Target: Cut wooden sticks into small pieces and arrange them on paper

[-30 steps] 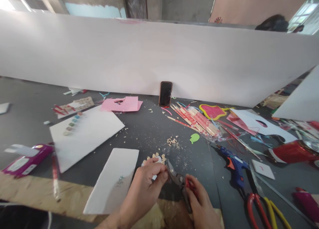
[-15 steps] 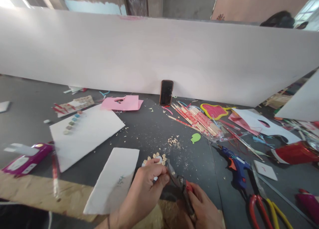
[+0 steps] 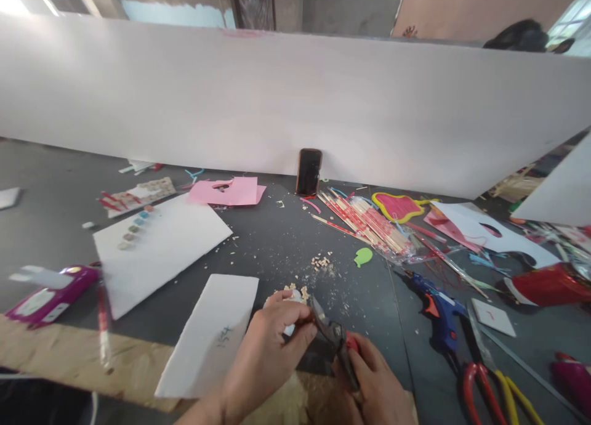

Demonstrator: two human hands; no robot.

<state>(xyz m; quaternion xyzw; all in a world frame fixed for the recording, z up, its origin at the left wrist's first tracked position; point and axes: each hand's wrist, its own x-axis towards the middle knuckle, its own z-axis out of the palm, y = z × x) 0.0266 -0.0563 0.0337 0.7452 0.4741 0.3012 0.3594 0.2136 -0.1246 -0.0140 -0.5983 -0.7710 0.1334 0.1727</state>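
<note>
In the lower middle, my right hand (image 3: 376, 379) is wrapped around a pair of pruning shears (image 3: 335, 332) with red on the handle, its blades pointing up and left. My left hand (image 3: 272, 342) is closed in a pinch, thumb and forefinger meeting right beside the blades. What sits between those fingertips is hidden. Just behind the left fingers lies a small whitish piece ringed with tan bits (image 3: 303, 294), partly covered by the hand. Farther back, a little heap of cut wooden bits (image 3: 322, 262) is scattered on the dark table (image 3: 268, 246).
Wooden sticks in red-marked wrapping (image 3: 369, 222) lie behind, near an upright phone (image 3: 309, 171). To the right are a blue glue gun (image 3: 438, 308), red-handled scissors (image 3: 480, 388) and a red can (image 3: 547, 284). White boards (image 3: 210, 339) and a purple device (image 3: 55, 295) lie left.
The shears and my right hand have shifted slightly, with the blades now closer against the left fingertips. The left hand has moved a little. Everything else stays in place.
</note>
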